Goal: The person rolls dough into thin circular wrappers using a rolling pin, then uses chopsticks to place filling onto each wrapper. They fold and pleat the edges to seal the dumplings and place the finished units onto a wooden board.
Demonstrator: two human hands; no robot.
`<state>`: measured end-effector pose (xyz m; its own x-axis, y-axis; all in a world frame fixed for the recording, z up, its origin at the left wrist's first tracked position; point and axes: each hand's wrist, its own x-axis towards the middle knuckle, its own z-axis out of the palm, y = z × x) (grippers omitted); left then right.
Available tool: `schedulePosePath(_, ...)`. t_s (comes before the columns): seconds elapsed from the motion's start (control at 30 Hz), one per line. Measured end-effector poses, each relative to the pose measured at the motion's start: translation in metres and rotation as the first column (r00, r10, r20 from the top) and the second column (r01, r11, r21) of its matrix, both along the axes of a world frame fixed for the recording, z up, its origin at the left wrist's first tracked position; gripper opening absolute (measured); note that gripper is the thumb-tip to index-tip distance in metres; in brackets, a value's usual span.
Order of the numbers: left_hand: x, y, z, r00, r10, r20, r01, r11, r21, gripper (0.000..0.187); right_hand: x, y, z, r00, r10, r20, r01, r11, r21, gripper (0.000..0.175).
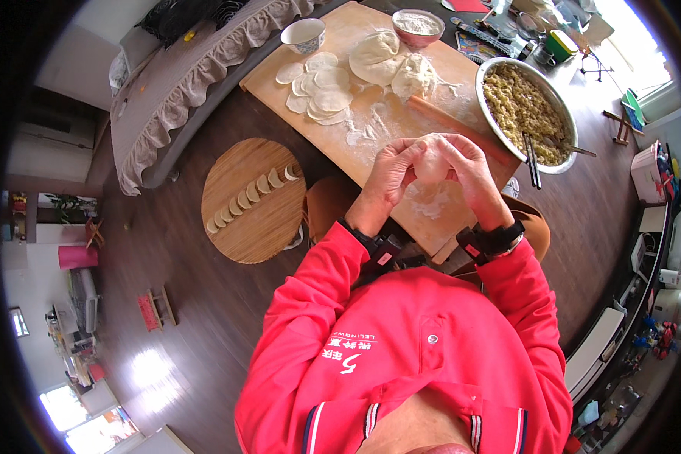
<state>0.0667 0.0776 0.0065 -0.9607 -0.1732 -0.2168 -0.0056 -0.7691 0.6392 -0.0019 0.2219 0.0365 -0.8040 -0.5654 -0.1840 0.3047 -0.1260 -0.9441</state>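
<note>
Both my left hand (394,167) and my right hand (468,164) pinch the edges of one thin round dough wrapper (431,162) above the floured wooden board (329,45). Whether filling lies in it cannot be told. Beyond my hands a wooden rolling pin (454,125) lies on the board. Lumps of dough (380,57) sit farther back, and a pile of round wrappers (332,97) lies at the left. On the board's right stands a metal bowl (570,127) of chopped filling (516,96), with dark chopsticks (530,159) and a metal spoon (579,150) in it.
At my left, a round wooden tray (255,238) bears a row of several folded dumplings (252,192). A patterned bowl (303,37) and a bowl of flour (418,28) stand at the board's far side. A bed with a ruffled cover (187,85) is at the upper left.
</note>
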Motion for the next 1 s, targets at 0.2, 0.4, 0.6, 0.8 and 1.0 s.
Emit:
schedulePosePath(0.2,0.005,0.001,0.005,1.0,0.023,-0.006,-0.024,0.998,-0.066,0.016,-0.001,-0.004,-0.003,0.999,0.006,-0.051,-0.004,1.0,0.024,0.023)
schedulePosePath(0.4,0.007,0.0,0.009,0.995,0.103,0.007,-0.101,0.982,-0.161,0.015,0.003,-0.006,0.003,0.999,-0.035,-0.024,0.035,0.999,0.022,0.021)
schedulePosePath(0.6,0.006,0.001,0.011,0.993,0.122,-0.008,-0.12,0.97,-0.21,0.016,0.005,-0.01,0.005,0.997,-0.039,-0.07,0.04,0.999,0.009,0.02)
schedulePosePath(0.8,0.01,0.0,0.006,0.995,0.091,0.028,-0.083,0.975,-0.206,0.018,0.002,-0.009,0.001,0.991,-0.042,-0.123,0.046,0.998,0.03,0.023)
schedulePosePath(1.0,0.011,-0.004,0.008,0.992,0.126,0.022,-0.119,0.972,-0.201,0.016,0.004,-0.007,0.003,0.998,-0.035,-0.059,0.038,0.998,0.046,0.024)
